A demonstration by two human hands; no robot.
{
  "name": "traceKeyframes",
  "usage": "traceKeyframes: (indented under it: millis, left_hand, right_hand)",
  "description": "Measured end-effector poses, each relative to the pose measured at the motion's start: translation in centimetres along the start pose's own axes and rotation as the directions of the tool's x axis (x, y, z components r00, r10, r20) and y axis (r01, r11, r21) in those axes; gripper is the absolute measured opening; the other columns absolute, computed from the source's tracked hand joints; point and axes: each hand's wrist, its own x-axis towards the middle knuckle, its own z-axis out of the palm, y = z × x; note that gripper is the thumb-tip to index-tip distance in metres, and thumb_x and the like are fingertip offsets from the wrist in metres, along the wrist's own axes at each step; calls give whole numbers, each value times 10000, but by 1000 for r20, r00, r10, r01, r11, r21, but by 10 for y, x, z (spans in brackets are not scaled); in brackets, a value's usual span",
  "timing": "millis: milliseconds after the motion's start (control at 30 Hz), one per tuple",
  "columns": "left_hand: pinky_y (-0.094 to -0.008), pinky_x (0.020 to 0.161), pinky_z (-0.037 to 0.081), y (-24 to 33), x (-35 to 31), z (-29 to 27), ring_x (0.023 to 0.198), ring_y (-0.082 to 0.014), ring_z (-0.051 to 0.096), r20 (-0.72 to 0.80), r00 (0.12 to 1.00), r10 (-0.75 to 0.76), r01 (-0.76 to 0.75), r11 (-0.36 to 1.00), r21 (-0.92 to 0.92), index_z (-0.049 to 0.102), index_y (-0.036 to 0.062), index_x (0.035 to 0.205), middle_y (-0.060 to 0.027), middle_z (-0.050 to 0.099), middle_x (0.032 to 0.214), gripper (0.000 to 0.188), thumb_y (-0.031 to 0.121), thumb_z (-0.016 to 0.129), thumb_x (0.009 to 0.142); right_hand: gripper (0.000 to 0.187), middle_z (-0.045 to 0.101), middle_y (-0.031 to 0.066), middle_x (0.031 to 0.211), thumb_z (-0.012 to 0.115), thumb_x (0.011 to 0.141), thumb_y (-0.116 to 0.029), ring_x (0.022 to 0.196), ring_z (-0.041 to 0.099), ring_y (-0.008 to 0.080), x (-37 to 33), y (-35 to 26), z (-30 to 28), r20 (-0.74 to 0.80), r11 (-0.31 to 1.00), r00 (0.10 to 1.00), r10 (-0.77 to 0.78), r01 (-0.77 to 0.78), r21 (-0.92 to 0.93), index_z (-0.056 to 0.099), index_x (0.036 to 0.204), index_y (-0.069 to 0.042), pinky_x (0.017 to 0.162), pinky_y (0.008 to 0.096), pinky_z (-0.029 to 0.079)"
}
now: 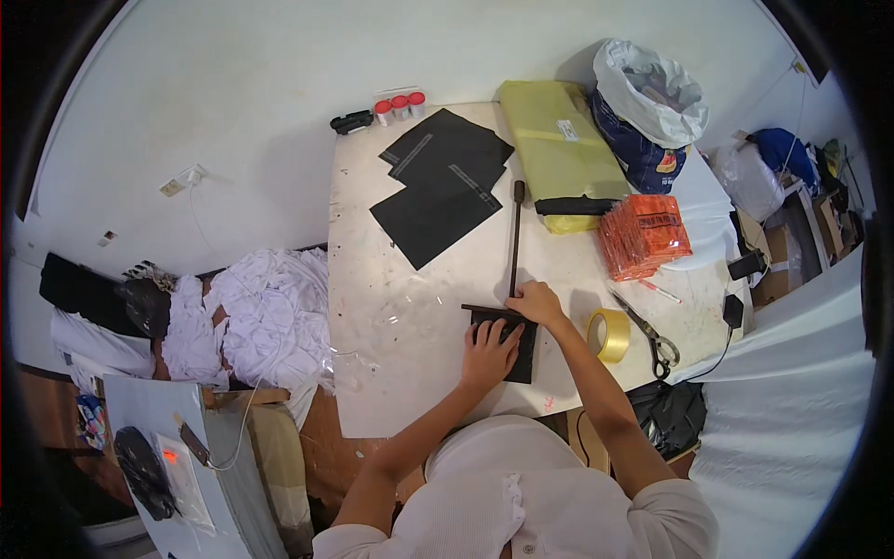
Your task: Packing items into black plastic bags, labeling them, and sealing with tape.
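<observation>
Near the front of the table, a black flat packet (521, 365) lies under my left hand (488, 358), whose fingers are spread flat over it. A narrow dark strip (479, 308) runs along the packet's far edge; I cannot tell if it is a bar or a folded flap. My right hand (538, 305) is curled closed at that strip's right end, and what its fingers pinch is hidden. From beside its fingertips, a thin dark rod (516, 242) with a thicker knob at its far end stretches away. Black flat sheets or bags (438, 219) overlap farther off.
Right of my right arm are a yellow tape roll (609, 335), scissors (656, 344) and a red-and-white pen (661, 292). Beyond sit an orange stack of packets (644, 237), a yellow package (563, 140) and an open sack (643, 121). Red-lidded containers (400, 107) stand at the back.
</observation>
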Motion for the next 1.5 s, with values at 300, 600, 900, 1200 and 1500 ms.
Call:
traceKeyframes:
  millis: [300, 600, 900, 1200, 1500]
  left_hand:
    - [-446, 895, 334, 1, 1, -2, 1011, -261, 445, 26, 1000, 15, -15, 1000, -8, 559, 211, 1136, -89, 498, 1077, 346, 223, 573, 790]
    - [-424, 873, 360, 7, 7, -8, 1000, -255, 444, 140, 990, 21, -29, 998, 52, 562, 211, 1133, -76, 494, 1071, 339, 230, 575, 795]
    - [-395, 839, 400, 8, 15, -16, 981, -257, 487, 145, 989, 12, 1, 996, -88, 613, 136, 1041, -73, 559, 1039, 243, 244, 571, 827]
    - [-328, 965, 349, 81, 46, 16, 1141, -289, 466, 306, 950, 70, 194, 636, -747, 479, 19, 1209, -170, 504, 1195, 411, 241, 553, 872]
    - [-348, 989, 330, 108, 73, 41, 1184, -289, 431, 201, 930, 307, 0, 547, -837, 519, 34, 1161, -169, 466, 1243, 488, 169, 710, 733]
  right_hand:
    - [350, 595, 171, 617, 654, 643, -356, 591, 593, 304, 7, 15, 7, 25, 995, 994, -104, 103, 14, 611, 643, -8, 579, 370, 469]
    - [267, 620, 157, 832, 658, 713, -283, 794, 584, 327, -32, -4, -17, -330, 976, 924, -195, 217, 30, 612, 790, -31, 699, 377, 464]
    - [346, 563, 150, 1013, 654, 758, -148, 954, 510, 292, -136, 79, -66, -874, 980, 484, 30, 156, 120, 526, 1048, -8, 863, 365, 364]
    - [381, 608, 97, 957, 596, 776, 45, 885, 576, 141, -179, 109, -20, -265, 352, 936, 232, 173, 920, 432, 1113, -24, 795, 261, 449]
    - [232, 601, 38, 911, 601, 824, -43, 833, 555, 97, -196, 126, -18, -272, 467, 952, 140, 179, 866, 498, 1031, -26, 746, 229, 432]
